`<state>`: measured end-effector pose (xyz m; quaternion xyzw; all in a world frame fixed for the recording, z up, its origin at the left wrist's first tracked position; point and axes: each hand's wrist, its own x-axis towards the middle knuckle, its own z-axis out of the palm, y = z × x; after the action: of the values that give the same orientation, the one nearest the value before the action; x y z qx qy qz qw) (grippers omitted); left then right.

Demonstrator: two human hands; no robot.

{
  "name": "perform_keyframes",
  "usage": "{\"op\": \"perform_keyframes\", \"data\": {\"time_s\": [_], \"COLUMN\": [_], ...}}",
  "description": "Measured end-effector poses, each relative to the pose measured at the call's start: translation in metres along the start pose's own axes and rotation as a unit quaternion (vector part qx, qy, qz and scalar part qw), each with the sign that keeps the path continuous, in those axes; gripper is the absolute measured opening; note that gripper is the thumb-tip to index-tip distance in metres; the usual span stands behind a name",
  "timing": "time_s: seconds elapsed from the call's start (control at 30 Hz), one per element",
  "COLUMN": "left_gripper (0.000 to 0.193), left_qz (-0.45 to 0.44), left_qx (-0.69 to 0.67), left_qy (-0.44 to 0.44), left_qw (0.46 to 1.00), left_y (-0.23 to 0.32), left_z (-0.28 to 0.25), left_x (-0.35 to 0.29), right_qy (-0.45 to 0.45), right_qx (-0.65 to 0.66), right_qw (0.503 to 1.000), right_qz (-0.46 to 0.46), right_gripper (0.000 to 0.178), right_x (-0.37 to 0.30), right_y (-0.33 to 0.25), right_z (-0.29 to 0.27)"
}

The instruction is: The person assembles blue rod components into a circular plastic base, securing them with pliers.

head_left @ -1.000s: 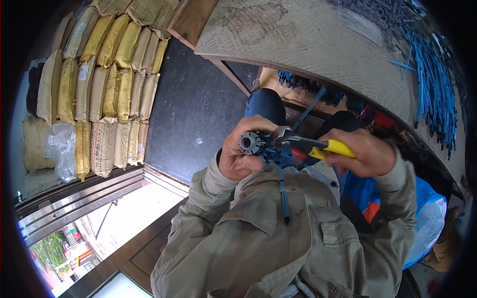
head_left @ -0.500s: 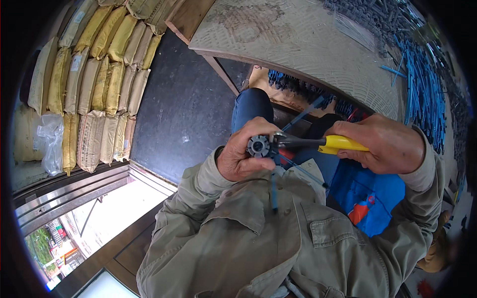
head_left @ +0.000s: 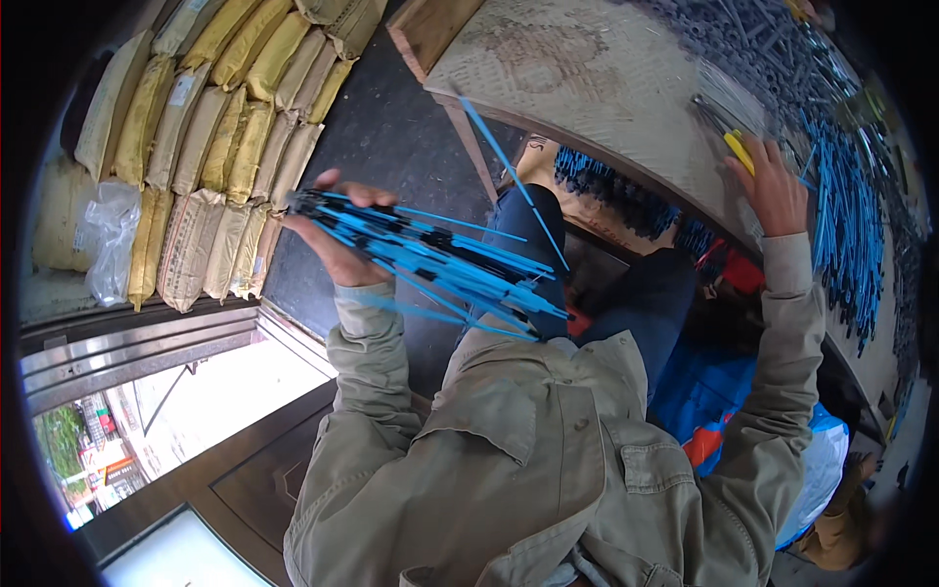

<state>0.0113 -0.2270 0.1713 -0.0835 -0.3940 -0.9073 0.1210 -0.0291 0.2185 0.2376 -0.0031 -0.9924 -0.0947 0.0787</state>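
My left hand (head_left: 342, 245) is closed around the dark hub end of a bundle of thin blue and black ribs (head_left: 450, 264), like an umbrella frame. The ribs fan out to the right above my lap, and one long blue rib (head_left: 514, 168) sticks up apart from the rest. On the worktable at the right, a pair of pliers with yellow handles (head_left: 740, 152) lies by the fingers of my right hand (head_left: 775, 191). Those fingers are stretched out and slightly blurred; they seem to touch the handle without wrapping round it.
The worktable (head_left: 587, 73) spans the top right, bearing piled grey parts (head_left: 729, 44) and a heap of blue ribs (head_left: 851, 235). More ribs hang beneath it. Stacked paper sacks (head_left: 191, 147) stand at the left. A blue bag (head_left: 699, 391) sits by my right thigh.
The pliers have moved from the hub in my left hand to the worktable, and my right hand has loosened round them. My left hand has swung left, tilting the rib bundle sideways.
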Motion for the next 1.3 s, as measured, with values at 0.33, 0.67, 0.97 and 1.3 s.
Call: {"op": "perform_keyframes", "data": {"time_s": [0.33, 0.67, 0.97, 1.3], "left_gripper": [0.055, 0.051, 0.046, 0.037], "left_qz": [-0.117, -0.327, -0.353, -0.288], "left_qx": [-0.329, -0.34, -0.097, 0.184], "left_qy": [0.019, 0.205, 0.084, -0.219], "left_qw": [0.937, 0.857, 0.927, 0.914], "left_y": [-0.057, -0.095, -0.093, -0.057], "left_z": [-0.05, 0.021, 0.002, 0.051], "left_x": [-0.026, -0.088, -0.082, -0.055], "right_qy": [0.091, 0.039, -0.089, -0.207], "right_qx": [0.47, 0.639, 0.764, 0.865], "right_qw": [0.778, 0.615, 0.579, 0.452], "right_qz": [-0.407, -0.46, -0.269, -0.071], "right_gripper": [0.068, 0.041, 0.026, 0.025], "right_x": [-0.057, -0.074, -0.092, -0.091], "right_y": [-0.151, -0.183, -0.157, -0.165], "right_z": [0.009, 0.002, -0.009, 0.004]}}
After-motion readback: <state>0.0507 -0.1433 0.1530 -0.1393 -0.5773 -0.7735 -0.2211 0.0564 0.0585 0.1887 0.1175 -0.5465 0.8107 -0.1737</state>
